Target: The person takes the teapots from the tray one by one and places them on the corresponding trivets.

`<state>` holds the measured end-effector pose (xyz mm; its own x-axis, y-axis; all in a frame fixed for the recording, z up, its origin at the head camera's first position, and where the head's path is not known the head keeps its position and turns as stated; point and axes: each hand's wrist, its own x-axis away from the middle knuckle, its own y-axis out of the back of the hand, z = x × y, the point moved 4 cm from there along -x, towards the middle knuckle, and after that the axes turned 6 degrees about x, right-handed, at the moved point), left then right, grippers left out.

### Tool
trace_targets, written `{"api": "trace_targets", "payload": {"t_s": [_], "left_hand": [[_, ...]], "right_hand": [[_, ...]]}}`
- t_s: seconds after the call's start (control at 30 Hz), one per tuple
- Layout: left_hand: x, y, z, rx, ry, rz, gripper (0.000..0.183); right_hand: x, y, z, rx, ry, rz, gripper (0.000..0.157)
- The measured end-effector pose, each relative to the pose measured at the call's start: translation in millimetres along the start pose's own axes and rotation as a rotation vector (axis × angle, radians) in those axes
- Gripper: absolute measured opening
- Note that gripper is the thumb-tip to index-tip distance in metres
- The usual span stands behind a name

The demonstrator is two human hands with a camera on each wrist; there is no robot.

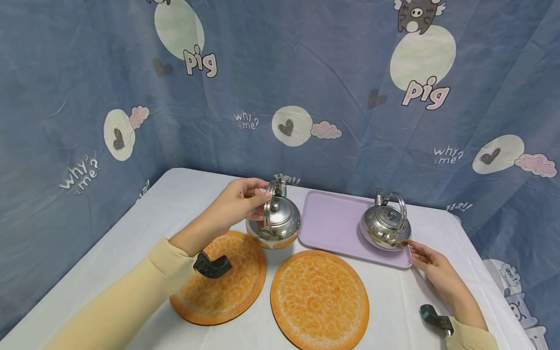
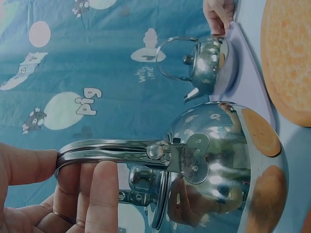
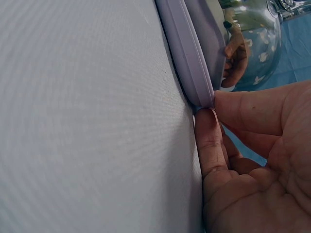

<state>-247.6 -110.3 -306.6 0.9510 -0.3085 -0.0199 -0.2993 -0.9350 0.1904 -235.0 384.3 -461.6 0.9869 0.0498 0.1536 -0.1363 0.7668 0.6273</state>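
My left hand (image 1: pixel 245 201) grips the top handle of a shiny steel kettle (image 1: pixel 282 218), left of a lilac tray (image 1: pixel 332 223). In the left wrist view, the thumb and fingers pinch the curved kettle handle (image 2: pixel 112 150) from both sides. A second steel kettle (image 1: pixel 385 226) stands upright on the right part of the tray. At the tray's near right corner is my right hand (image 1: pixel 433 265). The right wrist view shows its thumb and a finger pinching the tray's rim (image 3: pixel 194 73) at that corner.
Two round orange mats with a baked-looking print lie on the white tablecloth (image 1: pixel 144 233): the left mat (image 1: pixel 218 296) partly under my left forearm, the right mat (image 1: pixel 319 301) in front of the tray. A blue printed curtain (image 1: pixel 245 87) hangs behind the table.
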Motion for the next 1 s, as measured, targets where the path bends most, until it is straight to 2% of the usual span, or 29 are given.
{"api": "trace_targets", "payload": {"t_s": [0.27, 0.73, 1.0], "left_hand": [[9.9, 9.6, 7.6, 0.008, 0.004, -0.01, 0.044], [26.7, 25.9, 16.1, -0.014, 0.013, -0.022, 0.047], [36.3, 34.3, 19.8, -0.012, 0.023, -0.029, 0.047]], "right_hand": [[-1, 0.1, 0, 0.0, 0.022, -0.007, 0.061], [0, -0.8, -1, -0.017, -0.009, 0.003, 0.062], [0, -0.8, -1, -0.016, 0.008, 0.0, 0.061]]}}
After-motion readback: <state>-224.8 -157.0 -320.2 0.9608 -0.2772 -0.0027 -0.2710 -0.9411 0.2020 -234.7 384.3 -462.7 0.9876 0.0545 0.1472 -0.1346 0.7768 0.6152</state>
